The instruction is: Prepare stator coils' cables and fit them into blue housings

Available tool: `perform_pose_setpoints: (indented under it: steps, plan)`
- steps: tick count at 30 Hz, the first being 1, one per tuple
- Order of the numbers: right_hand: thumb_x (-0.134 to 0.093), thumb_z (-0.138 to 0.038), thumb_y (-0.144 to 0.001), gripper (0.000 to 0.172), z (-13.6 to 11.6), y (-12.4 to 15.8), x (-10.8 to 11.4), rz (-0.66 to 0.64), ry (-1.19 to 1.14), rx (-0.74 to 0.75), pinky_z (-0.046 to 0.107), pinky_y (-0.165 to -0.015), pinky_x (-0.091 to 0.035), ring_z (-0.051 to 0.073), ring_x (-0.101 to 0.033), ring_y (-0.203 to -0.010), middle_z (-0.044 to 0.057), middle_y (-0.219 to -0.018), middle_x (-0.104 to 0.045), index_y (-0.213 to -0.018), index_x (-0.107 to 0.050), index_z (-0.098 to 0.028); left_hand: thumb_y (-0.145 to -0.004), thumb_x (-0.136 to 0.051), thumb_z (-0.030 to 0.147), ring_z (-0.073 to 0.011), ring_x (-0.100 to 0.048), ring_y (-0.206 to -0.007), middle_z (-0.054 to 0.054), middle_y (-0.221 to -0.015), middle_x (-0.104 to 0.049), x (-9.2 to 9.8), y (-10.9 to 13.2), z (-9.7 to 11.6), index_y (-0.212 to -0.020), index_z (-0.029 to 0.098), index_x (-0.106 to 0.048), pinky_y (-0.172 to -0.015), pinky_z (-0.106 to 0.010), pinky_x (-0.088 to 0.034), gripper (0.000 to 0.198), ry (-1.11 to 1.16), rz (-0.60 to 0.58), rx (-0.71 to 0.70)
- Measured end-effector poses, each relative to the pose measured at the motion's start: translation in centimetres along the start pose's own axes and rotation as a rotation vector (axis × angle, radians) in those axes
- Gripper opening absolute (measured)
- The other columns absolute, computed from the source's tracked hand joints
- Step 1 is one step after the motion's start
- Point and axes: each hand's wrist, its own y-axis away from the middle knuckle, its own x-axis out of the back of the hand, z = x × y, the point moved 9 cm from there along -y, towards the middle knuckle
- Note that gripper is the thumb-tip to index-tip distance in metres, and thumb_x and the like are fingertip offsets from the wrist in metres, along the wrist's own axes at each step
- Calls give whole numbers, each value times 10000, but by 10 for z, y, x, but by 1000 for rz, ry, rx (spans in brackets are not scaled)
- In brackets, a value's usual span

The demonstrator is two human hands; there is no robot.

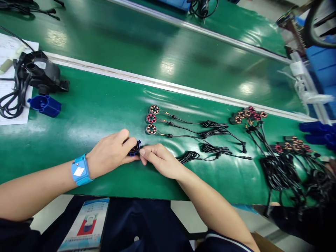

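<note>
My left hand point(111, 152), with a blue wrist strap point(80, 170) on its wrist, is closed around a small dark blue round part point(134, 148) on the green mat point(86, 115). My right hand point(160, 159) pinches the same part from the right side. A black cable point(193, 156) runs from under my right hand toward the right. Just beyond my hands lie three round coil parts point(151, 119) in a column, each with a black bundled lead point(215, 131).
Heaps of more coil parts with black cables point(283, 157) lie at the right. A blue plastic housing point(45, 105) and a black device with cords point(36, 73) sit at the left on white paper point(10, 52). A metal rail point(168, 85) crosses behind. Blue bins point(324, 66) stand far right.
</note>
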Motion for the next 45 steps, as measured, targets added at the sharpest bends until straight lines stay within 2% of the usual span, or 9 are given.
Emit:
perform_pose_setpoints:
  steps: [5,10,16,33,35,37,40,42,45]
  plan:
    - [-482,-386,-979,418,-1,-8,3,-66,34,-36,241,-515,-279,83,-346,-506,-50,-547,-431,-640,-589,-166,-993,-548,482,-158,-524,-621,-46,-886,-500,-3,0,-1,-979,162,-587,-532,-276,-460,322,36,-27,-15]
    - [-510,-299,-925,353,-7,-15,6,-145,39,9,235,-570,-337,88,-431,-561,-30,-595,-533,-615,-606,-162,-994,-539,499,-164,-555,-631,-44,-893,-517,-1,1,-3,-990,161,-539,-537,-284,-474,339,72,-8,-12]
    - [-543,-407,-977,408,-14,-17,4,-279,0,99,219,-536,-305,71,-381,-531,-34,-588,-521,-692,-660,-138,-1045,-395,496,-174,-581,-628,-55,-881,-537,3,2,-1,-982,155,-488,-532,-298,-490,359,85,30,-26]
    - [-537,-313,-942,341,-14,-13,2,-197,162,6,219,-580,-355,68,-464,-522,-60,-560,-547,-662,-652,-156,-1037,-470,427,-213,-598,-649,-81,-898,-558,5,10,-1,-1022,128,-494,-560,-370,-483,301,137,88,-94]
    - [-539,-343,-961,359,-13,-11,4,-102,289,20,229,-577,-350,76,-478,-536,-56,-574,-560,-668,-649,-167,-1042,-445,437,-219,-597,-655,-75,-883,-549,4,10,-4,-1011,135,-494,-563,-374,-476,308,127,117,-95]
    - [-582,-389,-965,317,-20,-4,14,146,492,101,237,-607,-368,95,-534,-621,-34,-664,-612,-750,-666,-171,-1046,-426,453,-218,-606,-675,-64,-883,-545,3,9,-7,-1023,146,-490,-570,-363,-485,314,122,127,-70]
    - [-655,-432,-957,275,-47,23,18,545,833,416,277,-748,-436,144,-608,-831,30,-903,-695,-1019,-691,-167,-1039,-430,495,-212,-621,-692,-56,-883,-552,2,8,-10,-1050,151,-479,-572,-343,-514,347,119,117,-28]
    - [-678,-373,-958,267,-60,39,4,628,1036,648,313,-758,-445,161,-608,-862,40,-956,-713,-1133,-685,-172,-1042,-415,505,-212,-634,-709,-65,-892,-564,2,7,-12,-1049,147,-472,-582,-336,-534,362,126,108,-12]
    - [-681,-180,-940,214,-66,48,-17,597,1229,831,330,-689,-439,163,-600,-843,37,-955,-725,-1150,-695,-138,-1046,-400,498,-203,-642,-716,-72,-900,-575,4,5,-13,-1053,141,-467,-592,-316,-545,364,137,106,14]
